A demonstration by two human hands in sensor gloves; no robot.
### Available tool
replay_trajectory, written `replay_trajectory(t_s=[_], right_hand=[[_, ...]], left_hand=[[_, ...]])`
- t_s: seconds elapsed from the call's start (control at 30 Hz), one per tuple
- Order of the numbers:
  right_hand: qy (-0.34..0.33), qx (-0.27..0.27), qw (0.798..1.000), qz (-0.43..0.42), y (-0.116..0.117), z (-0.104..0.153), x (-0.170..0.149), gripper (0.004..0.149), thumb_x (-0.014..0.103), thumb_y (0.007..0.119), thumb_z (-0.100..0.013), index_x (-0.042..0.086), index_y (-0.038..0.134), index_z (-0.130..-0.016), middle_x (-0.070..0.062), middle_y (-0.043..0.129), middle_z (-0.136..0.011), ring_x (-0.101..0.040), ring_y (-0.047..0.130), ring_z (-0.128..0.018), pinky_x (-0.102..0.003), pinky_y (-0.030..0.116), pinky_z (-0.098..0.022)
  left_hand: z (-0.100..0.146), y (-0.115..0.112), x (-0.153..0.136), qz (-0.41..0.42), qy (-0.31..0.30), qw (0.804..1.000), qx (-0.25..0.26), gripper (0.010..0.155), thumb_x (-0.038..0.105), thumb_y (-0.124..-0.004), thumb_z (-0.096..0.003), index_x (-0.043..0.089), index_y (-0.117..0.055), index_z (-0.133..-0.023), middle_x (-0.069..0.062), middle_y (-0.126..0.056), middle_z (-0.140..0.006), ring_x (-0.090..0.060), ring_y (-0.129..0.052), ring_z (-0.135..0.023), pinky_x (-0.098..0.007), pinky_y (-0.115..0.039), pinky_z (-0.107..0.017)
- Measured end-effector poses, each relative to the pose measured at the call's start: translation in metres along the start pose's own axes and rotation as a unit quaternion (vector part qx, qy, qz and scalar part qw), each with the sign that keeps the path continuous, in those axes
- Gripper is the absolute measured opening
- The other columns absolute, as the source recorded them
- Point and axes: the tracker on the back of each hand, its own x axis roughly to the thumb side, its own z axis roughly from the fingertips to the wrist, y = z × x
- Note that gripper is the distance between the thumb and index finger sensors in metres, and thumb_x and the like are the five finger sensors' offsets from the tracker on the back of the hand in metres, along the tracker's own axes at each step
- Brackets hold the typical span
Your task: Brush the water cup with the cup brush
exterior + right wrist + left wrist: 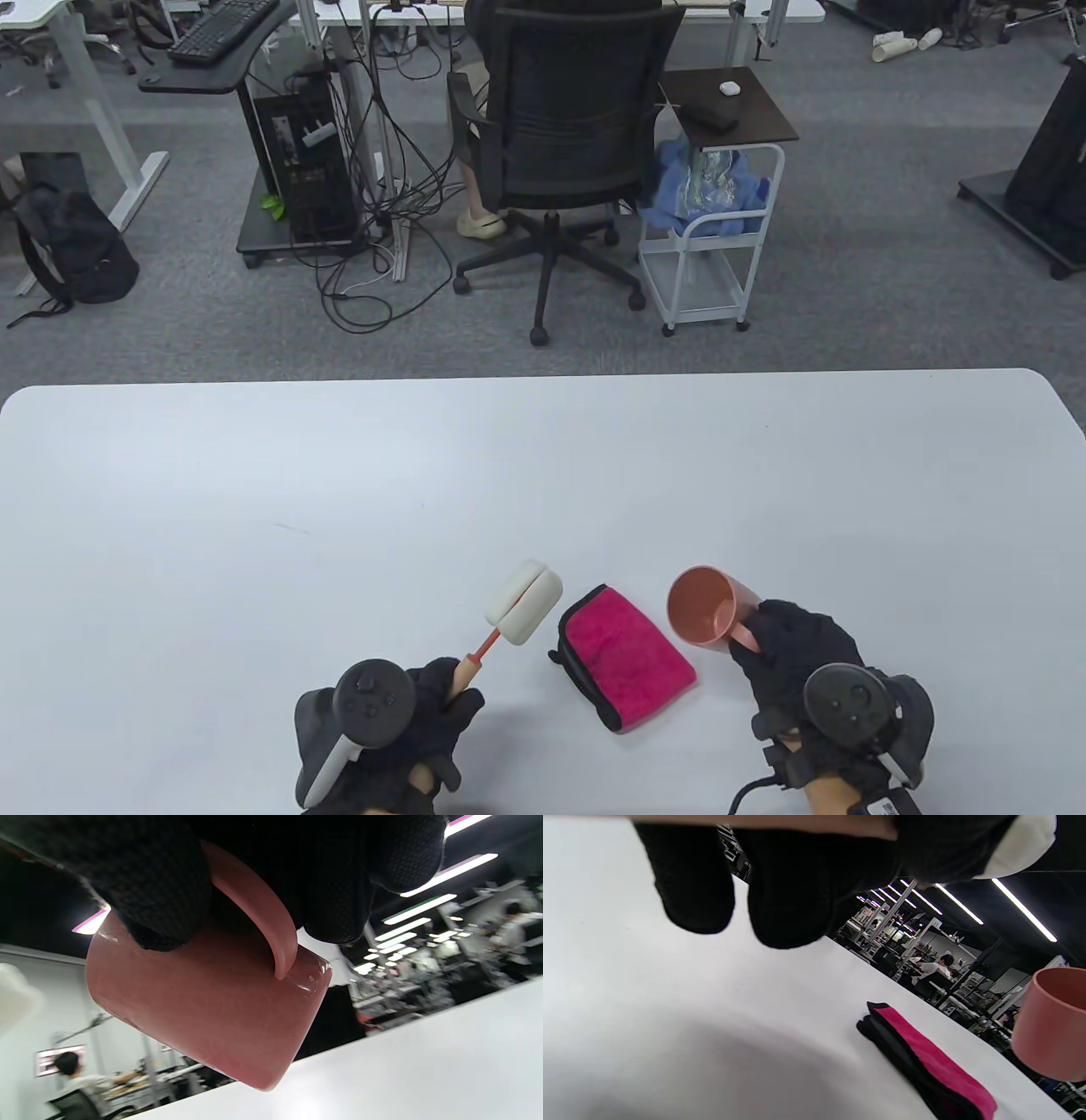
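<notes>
My right hand (785, 649) grips the pink water cup (706, 607) by its handle and holds it above the table, tilted with its mouth toward the left. The right wrist view shows my fingers (161, 887) wrapped around the handle of the cup (208, 1001). My left hand (433, 705) grips the handle of the cup brush (523, 601), whose white sponge head points up and right, a short way left of the cup's mouth. In the left wrist view the fingers (785, 895) hang in from the top and the cup (1052, 1022) shows at the right edge.
A folded magenta cloth with black trim (624, 654) lies on the white table (339, 509) between my hands; it also shows in the left wrist view (925, 1060). Beyond the table's far edge are an office chair (568, 136) and a small white cart (721, 195).
</notes>
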Motion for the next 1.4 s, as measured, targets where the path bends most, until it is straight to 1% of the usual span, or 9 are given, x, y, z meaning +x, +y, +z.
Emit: replay_trajectory(t_s=[0.07, 0.13, 0.3, 0.43, 0.6, 0.83, 1.07, 1.23, 1.4], right_hand=[[-0.005, 0.013, 1.0, -0.015, 0.0, 0.001, 0.002, 0.032, 0.038, 0.091, -0.044, 0.02, 0.089, -0.071, -0.015, 0.081, -0.088, -0.04, 0.089, -0.073, -0.059, 0.064, -0.065], [-0.01, 0.011, 1.0, 0.005, -0.003, 0.003, 0.004, 0.032, 0.038, 0.092, -0.044, 0.02, 0.089, -0.071, -0.015, 0.08, -0.087, -0.041, 0.088, -0.073, -0.059, 0.064, -0.065], [-0.073, 0.024, 0.995, 0.07, 0.001, 0.003, 0.029, 0.032, 0.038, 0.092, -0.044, 0.02, 0.089, -0.071, -0.015, 0.08, -0.088, -0.04, 0.088, -0.073, -0.059, 0.064, -0.065], [-0.118, 0.028, 0.988, 0.099, 0.008, 0.002, 0.05, 0.032, 0.038, 0.092, -0.044, 0.021, 0.089, -0.071, -0.014, 0.08, -0.088, -0.04, 0.088, -0.074, -0.058, 0.063, -0.066], [-0.148, 0.032, 0.982, 0.113, 0.014, 0.003, 0.064, 0.032, 0.038, 0.092, -0.044, 0.021, 0.089, -0.07, -0.014, 0.08, -0.088, -0.04, 0.088, -0.074, -0.058, 0.063, -0.065], [-0.161, 0.057, 0.978, 0.123, 0.024, 0.002, 0.068, 0.032, 0.039, 0.091, -0.044, 0.022, 0.089, -0.07, -0.013, 0.081, -0.088, -0.039, 0.089, -0.074, -0.058, 0.063, -0.066], [-0.18, 0.085, 0.975, 0.102, 0.034, 0.002, 0.075, 0.032, 0.039, 0.091, -0.043, 0.022, 0.089, -0.07, -0.013, 0.082, -0.087, -0.039, 0.09, -0.073, -0.057, 0.064, -0.065], [-0.197, 0.102, 0.972, 0.078, 0.037, 0.004, 0.081, 0.032, 0.039, 0.089, -0.043, 0.022, 0.089, -0.07, -0.014, 0.082, -0.087, -0.039, 0.09, -0.072, -0.058, 0.064, -0.065], [-0.205, 0.094, 0.973, 0.037, 0.034, 0.005, 0.085, 0.031, 0.039, 0.09, -0.043, 0.021, 0.089, -0.069, -0.015, 0.083, -0.087, -0.039, 0.091, -0.071, -0.058, 0.065, -0.064]], left_hand=[[0.001, 0.001, 0.002, -0.021, -0.011, 1.0, 0.004, 0.053, 0.05, -0.074, -0.0431, 0.028, -0.067, -0.09, -0.003, -0.081, -0.077, -0.02, -0.101, -0.048, -0.052, -0.089, -0.054], [0.003, 0.001, 0.009, -0.061, -0.035, 0.997, 0.006, 0.053, 0.052, -0.074, -0.0429, 0.03, -0.067, -0.091, 0.0, -0.082, -0.076, -0.017, -0.1, -0.043, -0.045, -0.088, -0.052], [0.009, -0.007, 0.04, -0.171, -0.088, 0.981, 0.021, 0.054, 0.055, -0.073, -0.0417, 0.033, -0.068, -0.091, 0.002, -0.086, -0.072, -0.015, -0.1, -0.036, -0.041, -0.089, -0.048], [0.01, -0.017, 0.051, -0.228, -0.091, 0.969, 0.006, 0.055, 0.055, -0.072, -0.0418, 0.033, -0.067, -0.092, 0.003, -0.086, -0.072, -0.016, -0.1, -0.036, -0.041, -0.089, -0.048], [0.009, -0.027, 0.059, -0.262, -0.102, 0.96, -0.009, 0.055, 0.054, -0.072, -0.0416, 0.032, -0.068, -0.092, 0.002, -0.086, -0.072, -0.016, -0.1, -0.036, -0.041, -0.089, -0.048], [0.011, -0.042, 0.078, -0.317, -0.129, 0.94, 0.007, 0.057, 0.054, -0.073, -0.0412, 0.03, -0.068, -0.092, 0.003, -0.087, -0.071, -0.016, -0.1, -0.035, -0.041, -0.089, -0.048], [0.013, -0.044, 0.089, -0.378, -0.148, 0.912, 0.061, 0.056, 0.053, -0.075, -0.0414, 0.031, -0.068, -0.093, 0.005, -0.088, -0.07, -0.014, -0.101, -0.034, -0.04, -0.09, -0.047], [0.011, -0.041, 0.085, -0.381, -0.124, 0.914, 0.07, 0.055, 0.053, -0.076, -0.0406, 0.034, -0.072, -0.091, 0.005, -0.09, -0.07, -0.013, -0.104, -0.035, -0.04, -0.093, -0.047], [0.005, -0.041, 0.078, -0.369, -0.097, 0.923, 0.049, 0.056, 0.055, -0.073, -0.0404, 0.036, -0.07, -0.093, 0.005, -0.091, -0.068, -0.012, -0.105, -0.031, -0.039, -0.094, -0.045]])
